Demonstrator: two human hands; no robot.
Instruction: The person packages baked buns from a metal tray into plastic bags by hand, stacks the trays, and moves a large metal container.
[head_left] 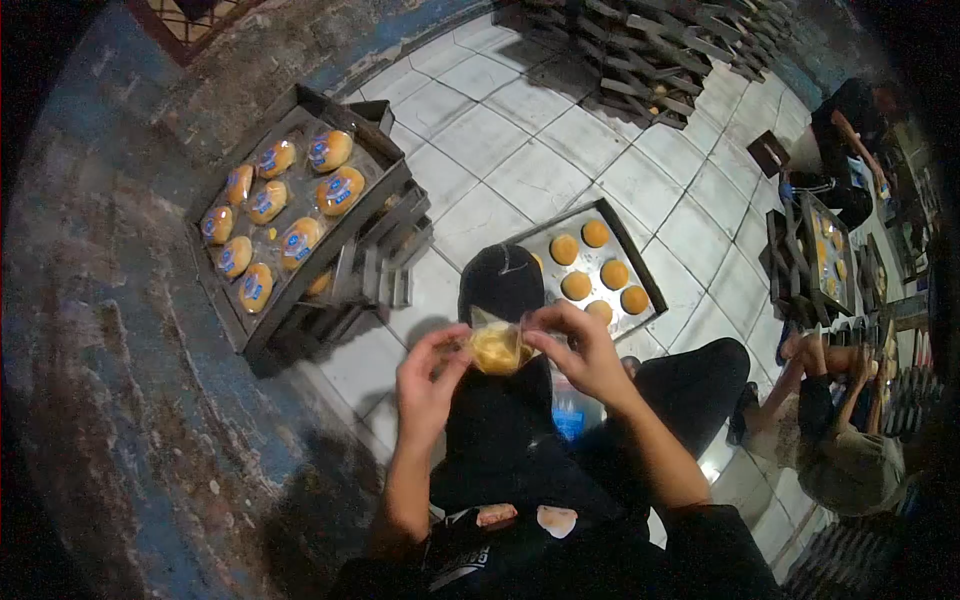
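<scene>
Above my lap, a round golden bun in a clear plastic bag [498, 352] hangs between my two hands. My left hand [432, 375] pinches the bag's left side with thumb and fingers. On the opposite side, my right hand [575, 348] grips the bag's upper right edge. Just beyond my knee, a dark-rimmed metal tray [640, 262] on the floor carries several unwrapped buns [614, 274]. A clear packet with blue print [569, 420] lies between my legs, below my right hand.
At the left, a stack of dark trays [330, 262] holds several wrapped buns with blue labels [340, 190] on top. More dark trays [640, 60] are piled at the back. Other people sit at the right, near another bun tray [826, 262]. A rough wall borders the left.
</scene>
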